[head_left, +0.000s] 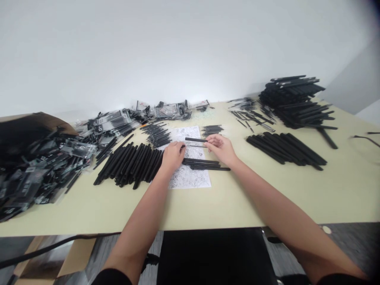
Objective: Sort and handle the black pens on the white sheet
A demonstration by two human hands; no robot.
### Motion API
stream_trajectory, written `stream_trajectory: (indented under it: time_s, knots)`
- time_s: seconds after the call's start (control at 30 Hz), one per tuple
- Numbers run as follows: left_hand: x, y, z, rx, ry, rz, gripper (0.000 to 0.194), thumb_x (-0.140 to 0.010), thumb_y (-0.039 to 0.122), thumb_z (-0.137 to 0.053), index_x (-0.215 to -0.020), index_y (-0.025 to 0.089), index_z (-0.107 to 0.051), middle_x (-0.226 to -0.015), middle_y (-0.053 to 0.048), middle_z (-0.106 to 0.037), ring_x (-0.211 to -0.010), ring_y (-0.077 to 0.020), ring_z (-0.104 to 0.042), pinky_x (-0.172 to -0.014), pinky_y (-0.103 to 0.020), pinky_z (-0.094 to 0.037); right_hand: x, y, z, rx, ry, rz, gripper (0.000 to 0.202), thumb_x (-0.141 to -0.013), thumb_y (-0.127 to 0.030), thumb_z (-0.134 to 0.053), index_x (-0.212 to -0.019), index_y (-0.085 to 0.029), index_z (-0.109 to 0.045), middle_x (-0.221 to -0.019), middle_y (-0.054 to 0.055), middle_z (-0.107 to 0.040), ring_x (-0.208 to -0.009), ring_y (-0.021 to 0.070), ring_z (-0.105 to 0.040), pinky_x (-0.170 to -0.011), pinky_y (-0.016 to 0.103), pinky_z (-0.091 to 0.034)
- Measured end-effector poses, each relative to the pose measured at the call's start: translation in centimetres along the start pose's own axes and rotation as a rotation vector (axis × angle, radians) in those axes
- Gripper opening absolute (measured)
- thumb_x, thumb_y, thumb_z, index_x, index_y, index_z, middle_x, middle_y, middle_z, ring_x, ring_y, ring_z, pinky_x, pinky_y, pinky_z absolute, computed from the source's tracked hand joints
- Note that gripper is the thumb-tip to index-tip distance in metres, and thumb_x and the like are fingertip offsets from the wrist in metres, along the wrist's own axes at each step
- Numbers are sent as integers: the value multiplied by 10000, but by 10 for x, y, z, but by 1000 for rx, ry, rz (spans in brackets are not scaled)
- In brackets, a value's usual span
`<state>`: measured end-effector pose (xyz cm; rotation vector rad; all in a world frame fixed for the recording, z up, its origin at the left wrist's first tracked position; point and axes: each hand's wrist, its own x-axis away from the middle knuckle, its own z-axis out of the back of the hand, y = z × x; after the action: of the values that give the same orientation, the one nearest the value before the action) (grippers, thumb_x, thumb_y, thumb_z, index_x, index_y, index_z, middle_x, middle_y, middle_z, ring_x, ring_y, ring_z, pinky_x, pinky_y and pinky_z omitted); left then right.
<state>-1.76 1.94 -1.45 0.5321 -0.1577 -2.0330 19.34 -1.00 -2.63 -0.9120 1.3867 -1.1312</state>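
Observation:
Over a speckled white sheet (190,180), my right hand (220,148) pinches a black tube (196,139); a thin dark rod (194,146) extends left from the same fingers. My left hand (173,155) is closed at the sheet's left side, with a small black end showing at its fingertips; the rest of that item is hidden. Several black tubes (204,163) lie across the sheet below both hands. A row of black tubes (130,164) sits left of my left hand. Thin black pieces lie in groups behind my left hand (156,134) and my right hand (212,130).
Packaged items (35,178) heap up on the left beside a dark bag (29,130), continuing along the wall. On the right are a tall stack of black cases (291,95), a row of tubes (285,148) and scattered thin pieces (252,116). The table's front edge (208,228) is near.

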Motion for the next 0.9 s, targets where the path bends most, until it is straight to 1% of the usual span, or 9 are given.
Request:
stream_trajectory:
  time_s: [0.13, 0.33, 0.6, 0.7, 0.9]
  knots:
    - [-1, -1, 0, 3, -1, 6, 192, -948, 240, -465, -1013, 188, -638, -964, -78, -676, -957, -229, -601, -871, -347, -466, 1, 0, 0, 12, 1, -5, 468, -619, -586, -775, -815, -207, -583, -683, -10, -605, -539, 107, -543, -543, 298, -508]
    - [-1, 5, 0, -25, -45, -57, 200, -942, 224, -462, -1028, 191, -639, -981, -80, -679, -970, -237, -601, -884, -364, -465, 2, 2, -2, 9, -11, 0, 455, -630, -579, -769, -814, -208, -580, -688, -4, -609, -573, 118, -557, -564, 303, -512]
    - [-1, 10, 4, -63, -102, -102, 184, -939, 230, -493, -1031, 179, -644, -997, -86, -674, -974, -240, -596, -875, -354, -458, 2, 0, -3, 11, -28, -20, 423, -626, -536, -778, -811, -210, -581, -692, -6, -603, -575, 117, -545, -559, 299, -497]
    - [-1, 12, 5, -78, -113, -112, 195, -949, 282, -503, -1031, 176, -646, -990, -89, -678, -964, -243, -596, -872, -360, -456, 3, -1, -4, -1, -32, -21, 410, -626, -520, -779, -808, -211, -579, -685, -12, -595, -568, 112, -529, -556, 296, -494]
    - [1, 10, 0, -35, -81, -171, 291, -948, 423, -517, -1028, 180, -654, -987, -83, -693, -953, -234, -613, -865, -346, -464, 5, -2, -7, -5, -48, -3, 401, -662, -523, -756, -830, -215, -561, -696, -17, -574, -571, 111, -520, -561, 295, -485]
